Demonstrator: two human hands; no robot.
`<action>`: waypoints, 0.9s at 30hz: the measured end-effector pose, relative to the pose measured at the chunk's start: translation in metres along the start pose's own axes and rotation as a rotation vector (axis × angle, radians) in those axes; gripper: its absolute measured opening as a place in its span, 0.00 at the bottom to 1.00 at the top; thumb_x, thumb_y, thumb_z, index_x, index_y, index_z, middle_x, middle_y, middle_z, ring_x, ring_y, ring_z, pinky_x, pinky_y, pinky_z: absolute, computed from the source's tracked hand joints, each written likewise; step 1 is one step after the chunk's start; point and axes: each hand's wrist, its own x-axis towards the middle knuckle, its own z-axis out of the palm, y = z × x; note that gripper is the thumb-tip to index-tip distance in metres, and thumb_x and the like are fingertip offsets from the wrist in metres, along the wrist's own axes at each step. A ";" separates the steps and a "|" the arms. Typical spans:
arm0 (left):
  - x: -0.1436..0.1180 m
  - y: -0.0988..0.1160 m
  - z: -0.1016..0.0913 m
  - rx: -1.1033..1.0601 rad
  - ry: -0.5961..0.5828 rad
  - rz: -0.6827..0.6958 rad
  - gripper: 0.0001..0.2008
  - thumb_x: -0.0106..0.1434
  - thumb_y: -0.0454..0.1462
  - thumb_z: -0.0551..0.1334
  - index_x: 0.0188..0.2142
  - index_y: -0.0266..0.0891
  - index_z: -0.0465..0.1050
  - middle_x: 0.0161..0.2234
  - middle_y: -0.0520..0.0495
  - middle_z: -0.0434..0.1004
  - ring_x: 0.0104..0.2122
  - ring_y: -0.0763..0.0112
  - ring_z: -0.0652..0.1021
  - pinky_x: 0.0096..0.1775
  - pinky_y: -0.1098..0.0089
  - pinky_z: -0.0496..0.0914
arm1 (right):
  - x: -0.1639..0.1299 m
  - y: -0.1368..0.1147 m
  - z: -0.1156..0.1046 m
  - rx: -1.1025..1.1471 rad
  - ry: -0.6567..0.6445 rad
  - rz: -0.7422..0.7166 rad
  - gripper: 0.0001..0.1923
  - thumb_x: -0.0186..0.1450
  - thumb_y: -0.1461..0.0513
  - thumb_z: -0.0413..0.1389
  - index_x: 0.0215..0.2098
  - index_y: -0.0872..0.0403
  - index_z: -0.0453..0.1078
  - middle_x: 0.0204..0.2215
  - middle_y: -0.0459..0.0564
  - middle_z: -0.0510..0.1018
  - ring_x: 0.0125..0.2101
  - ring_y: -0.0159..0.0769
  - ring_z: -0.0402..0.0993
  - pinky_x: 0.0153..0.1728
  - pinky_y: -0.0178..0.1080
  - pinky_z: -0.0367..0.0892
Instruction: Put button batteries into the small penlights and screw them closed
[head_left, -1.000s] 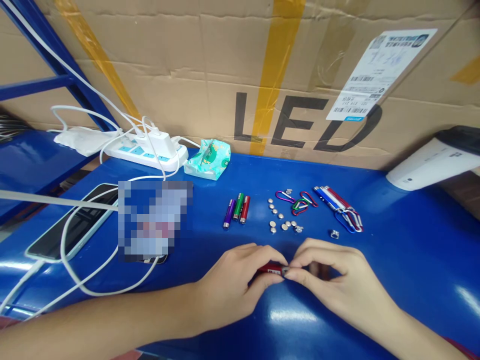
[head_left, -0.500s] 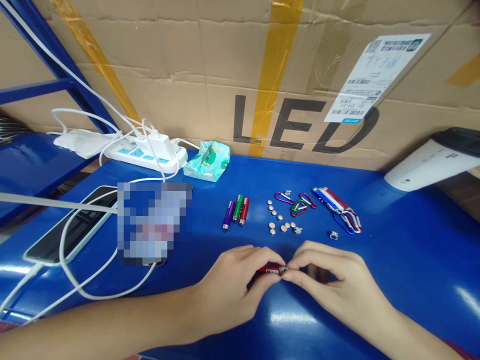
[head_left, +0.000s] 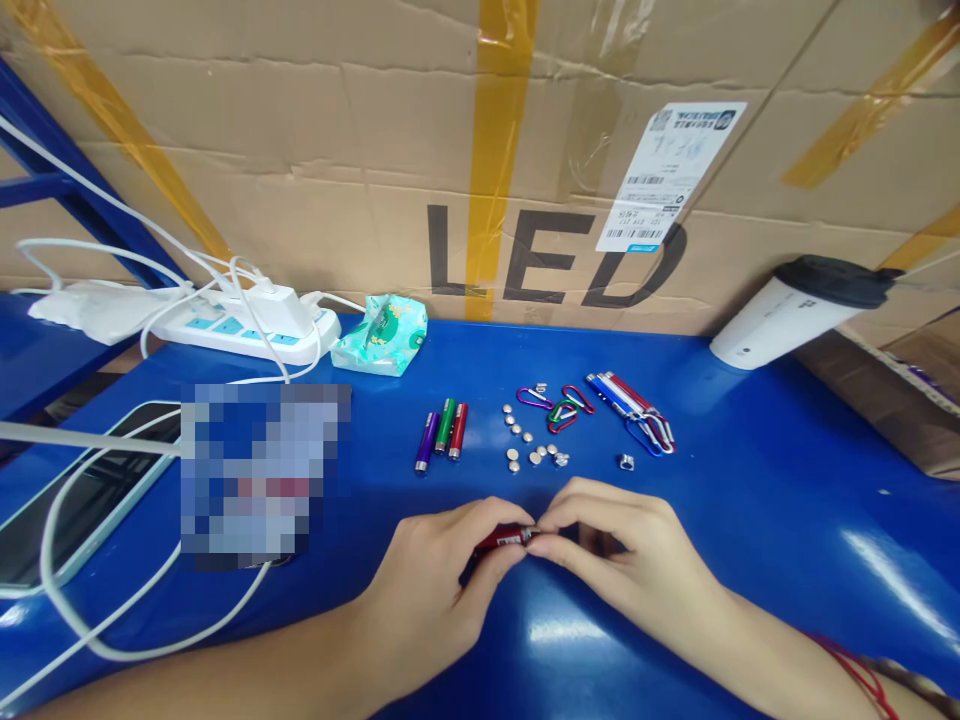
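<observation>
My left hand (head_left: 442, 570) is closed around a small red mini flashlight (head_left: 506, 538), held level just above the table. The fingertips of my right hand (head_left: 630, 535) pinch its silver end; what exactly lies between them is partly hidden. Beyond my hands lie a purple tube (head_left: 427, 443), a green tube (head_left: 445, 426) and a red tube (head_left: 458, 431), side by side. To their right several button cells (head_left: 512, 456) are scattered. Coloured carabiner clips (head_left: 534, 399) and a small silver metal piece (head_left: 626, 462) lie farther right, near several flashlights with clips attached (head_left: 622, 395).
On the blue table (head_left: 750, 480), a cup with a black lid (head_left: 780, 310) leans at the back right. A tissue pack (head_left: 382, 335), power strip (head_left: 240, 330), white cables and a phone (head_left: 82, 500) occupy the left. A large cardboard box (head_left: 360, 150) stands behind.
The camera view has turned slightly right, so everything appears shifted left. Both hands keep the same grip on the red mini flashlight.
</observation>
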 end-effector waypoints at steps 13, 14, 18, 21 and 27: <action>0.003 0.001 -0.002 -0.086 0.010 -0.032 0.07 0.65 0.35 0.53 0.41 0.47 0.68 0.36 0.59 0.76 0.34 0.78 0.76 0.37 0.81 0.67 | 0.000 0.000 0.000 -0.005 0.073 -0.062 0.03 0.58 0.61 0.60 0.31 0.53 0.73 0.25 0.44 0.76 0.20 0.25 0.69 0.21 0.28 0.64; 0.002 0.002 -0.003 -0.093 0.011 -0.033 0.07 0.65 0.35 0.53 0.41 0.47 0.67 0.35 0.59 0.76 0.34 0.79 0.76 0.37 0.81 0.67 | 0.000 0.000 0.000 -0.004 0.080 -0.065 0.03 0.58 0.62 0.60 0.31 0.53 0.73 0.25 0.44 0.76 0.20 0.25 0.69 0.21 0.28 0.64; 0.001 0.005 -0.004 -0.102 0.015 -0.049 0.07 0.65 0.34 0.54 0.40 0.46 0.67 0.34 0.59 0.76 0.32 0.79 0.76 0.35 0.81 0.66 | -0.001 0.000 -0.001 -0.005 0.100 -0.076 0.04 0.58 0.63 0.60 0.33 0.53 0.73 0.26 0.44 0.76 0.18 0.23 0.68 0.18 0.27 0.64; 0.002 0.007 -0.005 -0.104 0.016 -0.050 0.07 0.65 0.33 0.53 0.40 0.45 0.67 0.33 0.58 0.75 0.31 0.79 0.75 0.34 0.81 0.65 | -0.001 0.000 -0.002 -0.019 0.134 -0.089 0.06 0.57 0.63 0.61 0.34 0.53 0.73 0.26 0.44 0.76 0.17 0.23 0.66 0.17 0.27 0.64; 0.003 0.007 -0.007 -0.103 -0.015 -0.024 0.06 0.66 0.33 0.52 0.38 0.43 0.66 0.32 0.57 0.74 0.30 0.79 0.73 0.34 0.80 0.64 | 0.001 0.001 -0.006 -0.039 0.145 -0.236 0.08 0.59 0.69 0.58 0.35 0.52 0.74 0.30 0.45 0.77 0.29 0.27 0.74 0.30 0.27 0.71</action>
